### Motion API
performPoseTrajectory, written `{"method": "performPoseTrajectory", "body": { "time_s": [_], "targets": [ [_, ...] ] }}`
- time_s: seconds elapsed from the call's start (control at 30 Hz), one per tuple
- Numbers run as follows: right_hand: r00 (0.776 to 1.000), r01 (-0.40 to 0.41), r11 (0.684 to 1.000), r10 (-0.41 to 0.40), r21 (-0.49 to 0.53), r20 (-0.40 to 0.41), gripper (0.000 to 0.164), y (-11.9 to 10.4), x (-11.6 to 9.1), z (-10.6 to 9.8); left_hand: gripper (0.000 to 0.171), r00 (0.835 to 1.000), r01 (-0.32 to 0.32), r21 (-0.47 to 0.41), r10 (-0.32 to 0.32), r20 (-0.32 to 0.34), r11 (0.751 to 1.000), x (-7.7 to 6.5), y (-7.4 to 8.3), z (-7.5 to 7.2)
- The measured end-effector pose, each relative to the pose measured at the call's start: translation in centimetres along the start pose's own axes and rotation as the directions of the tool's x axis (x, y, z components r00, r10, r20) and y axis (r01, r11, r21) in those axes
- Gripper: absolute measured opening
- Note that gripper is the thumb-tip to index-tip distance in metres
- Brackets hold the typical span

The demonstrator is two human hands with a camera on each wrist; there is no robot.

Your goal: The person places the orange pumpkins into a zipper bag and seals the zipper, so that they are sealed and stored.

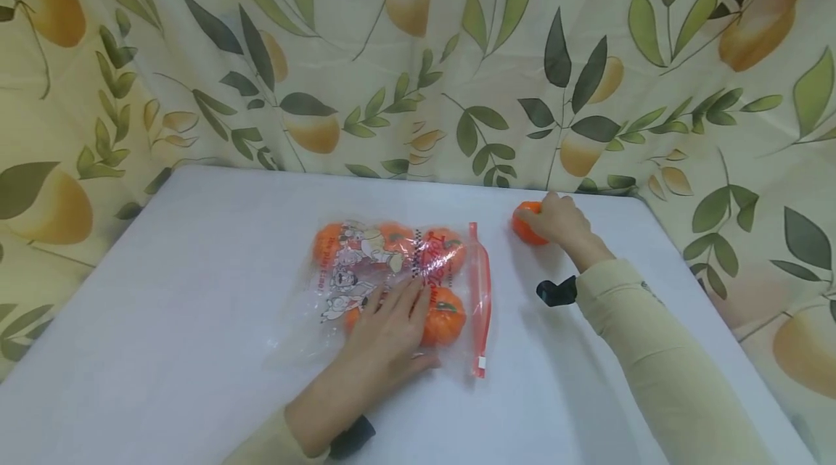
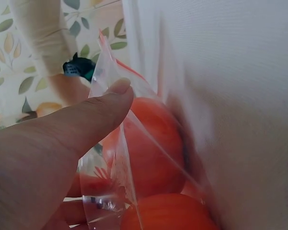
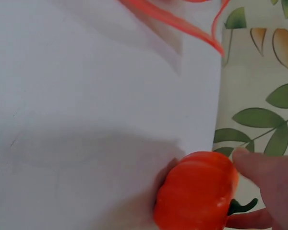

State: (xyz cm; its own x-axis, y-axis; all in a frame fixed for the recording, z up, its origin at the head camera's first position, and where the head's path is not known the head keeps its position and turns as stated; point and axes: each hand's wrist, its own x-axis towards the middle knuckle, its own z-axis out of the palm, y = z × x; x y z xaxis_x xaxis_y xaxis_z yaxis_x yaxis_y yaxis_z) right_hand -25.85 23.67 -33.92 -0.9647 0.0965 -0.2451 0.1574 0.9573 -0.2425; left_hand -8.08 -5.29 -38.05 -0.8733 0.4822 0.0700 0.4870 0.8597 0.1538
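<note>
A clear zip bag (image 1: 307,334) with a red slider strip and printed cartoon figures lies flat on the table, holding several small orange pumpkins (image 1: 444,315). My left hand (image 1: 392,331) rests on the lower part of the bag with its fingers extended over the plastic. In the left wrist view the thumb (image 2: 105,108) lies along the bag beside one pumpkin (image 2: 153,143). Near the table's far right corner, my right hand (image 1: 563,222) grips a single orange pumpkin (image 1: 529,224). Its ribbed side and dark green curved stem (image 3: 244,206) show in the right wrist view.
The white table (image 1: 163,291) ends at the back against a curtain (image 1: 418,88) printed with leaves and fruit. The bag's red slider strip (image 1: 482,298) faces the right hand, with a stretch of table between. A black wrist camera (image 1: 556,292) hangs beside the right sleeve.
</note>
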Motion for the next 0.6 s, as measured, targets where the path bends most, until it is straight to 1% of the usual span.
{"method": "performPoseTrajectory", "body": {
  "time_s": [0.13, 0.27, 0.43, 0.53, 0.6],
  "targets": [
    [0.999, 0.026, 1.0, -0.026, -0.008, -0.044, 0.058, 0.2, 0.31, 0.21, 0.092, 1.0, -0.001, 0.011, 0.001, -0.001, 1.0, 0.07, 0.04, 0.0],
    [0.996, 0.051, 0.999, -0.051, -0.008, -0.074, 0.053, 0.39, 0.43, 0.25, 0.091, 1.0, -0.003, 0.026, 0.004, -0.016, 1.0, 0.11, 0.06, 0.08],
    [0.996, 0.072, 0.997, -0.073, -0.025, -0.06, 0.058, 0.6, 0.46, 0.33, 0.09, 1.0, 0.0, 0.014, 0.0, -0.017, 1.0, 0.11, 0.07, 0.13],
    [0.993, 0.11, 0.993, -0.112, -0.047, -0.044, 0.065, 0.61, 0.47, 0.29, 0.09, 1.0, 0.004, 0.003, -0.004, -0.009, 1.0, 0.15, 0.08, 0.09],
    [0.989, 0.144, 0.987, -0.147, -0.066, -0.032, 0.067, 0.59, 0.49, 0.23, 0.09, 1.0, 0.004, 0.001, -0.004, -0.006, 1.0, 0.16, 0.08, 0.04]
  ]
}}
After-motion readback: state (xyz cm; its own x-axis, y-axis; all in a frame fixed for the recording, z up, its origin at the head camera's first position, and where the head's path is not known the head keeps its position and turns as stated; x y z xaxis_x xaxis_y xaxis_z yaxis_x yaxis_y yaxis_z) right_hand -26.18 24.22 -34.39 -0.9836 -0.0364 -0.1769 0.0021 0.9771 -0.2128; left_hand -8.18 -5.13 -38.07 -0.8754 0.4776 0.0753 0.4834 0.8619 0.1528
